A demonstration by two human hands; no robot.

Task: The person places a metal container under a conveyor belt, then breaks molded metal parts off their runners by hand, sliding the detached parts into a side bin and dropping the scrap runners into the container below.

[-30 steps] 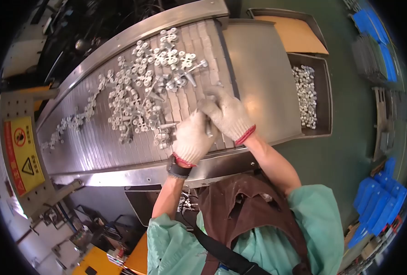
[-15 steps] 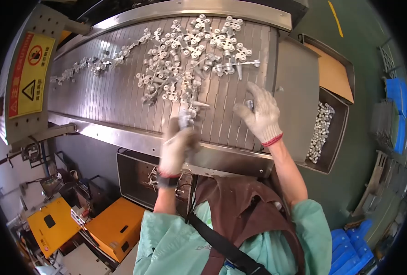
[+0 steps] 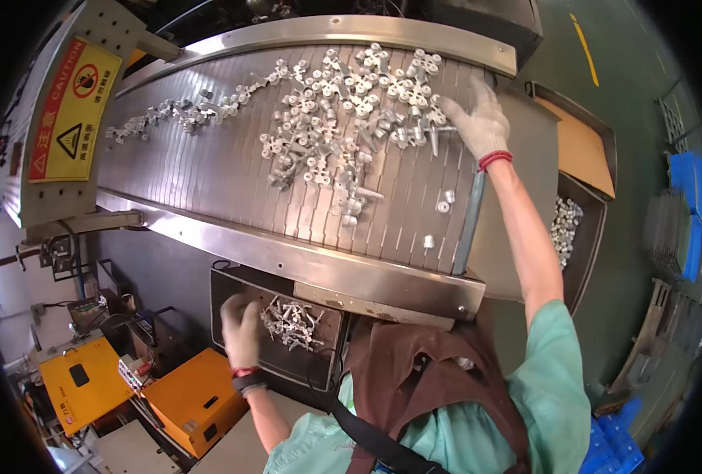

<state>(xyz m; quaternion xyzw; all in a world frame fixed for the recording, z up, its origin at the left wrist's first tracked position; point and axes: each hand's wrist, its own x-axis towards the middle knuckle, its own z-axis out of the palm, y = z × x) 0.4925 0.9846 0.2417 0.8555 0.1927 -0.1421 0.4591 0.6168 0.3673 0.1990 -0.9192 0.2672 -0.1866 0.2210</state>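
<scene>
My right hand (image 3: 484,125), in a knitted white glove with a red cuff, hovers at the upper right of the frame, over the end of the slatted metal conveyor (image 3: 217,178). Its fingers are spread, the thumb apart from the others and just beside the nearest of the clustered metal castings (image 3: 355,83). Whether the thumb touches that casting, I cannot tell.

The castings lie in a loose heap across the upper middle of the frame, a thin trail of them running to the left. Two small loose metal pieces (image 3: 428,242) lie apart from the heap, right of centre.

My left hand (image 3: 240,336), gloved alike, is at the lower left, over the left edge of a dark bin (image 3: 307,370); it is blurred, and I cannot tell whether its fingers pinch anything. Beside it in the bin lies a pile of branched metal stems (image 3: 292,324).

At the right of the frame, a box (image 3: 586,253) holds many small metal pieces. A yellow-and-red caution sign (image 3: 75,110) stands at the upper left.
</scene>
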